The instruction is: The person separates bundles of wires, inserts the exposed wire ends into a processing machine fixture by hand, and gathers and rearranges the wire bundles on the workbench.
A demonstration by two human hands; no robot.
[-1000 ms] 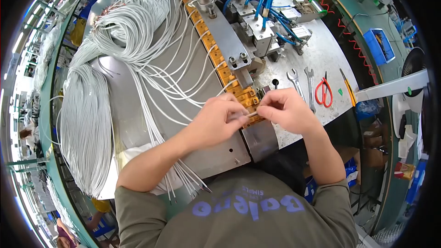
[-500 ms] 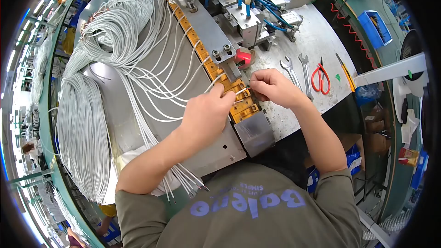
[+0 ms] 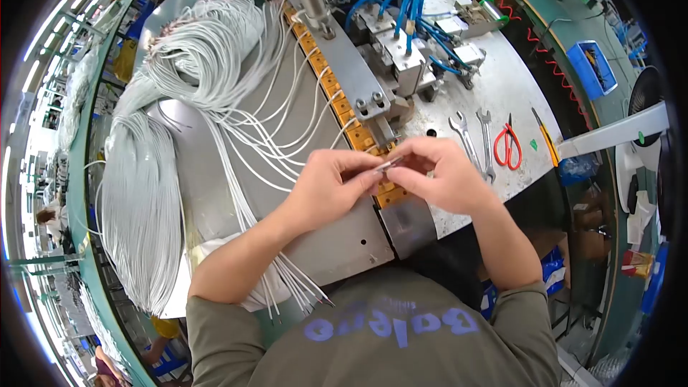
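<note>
My left hand (image 3: 330,185) pinches a white cable end (image 3: 382,170) between thumb and forefinger. Facing it, my right hand (image 3: 437,175) has its thumb and forefinger closed on the thin tip of the same cable. Both hands are just above the near end of an orange fixture strip (image 3: 392,196). White cables (image 3: 287,145) run from the left into slots along that strip. A grey metal bar (image 3: 351,72) with bolts lies over the strip's right side, and a metal block (image 3: 408,227) forms its near end.
Bundled white cables (image 3: 143,208) cover the left side. Right of the strip are a machine with blue hoses (image 3: 412,14), two wrenches (image 3: 464,136), red-handled scissors (image 3: 507,149) and a yellow-handled tool (image 3: 546,140). A blue bin (image 3: 592,70) and a white arm (image 3: 616,132) stand farther right.
Half a second ago the hands were farther apart, over the slots. They have come together at the cable tip. The red thing by the bar's end no longer shows, and the camera view has shifted.
</note>
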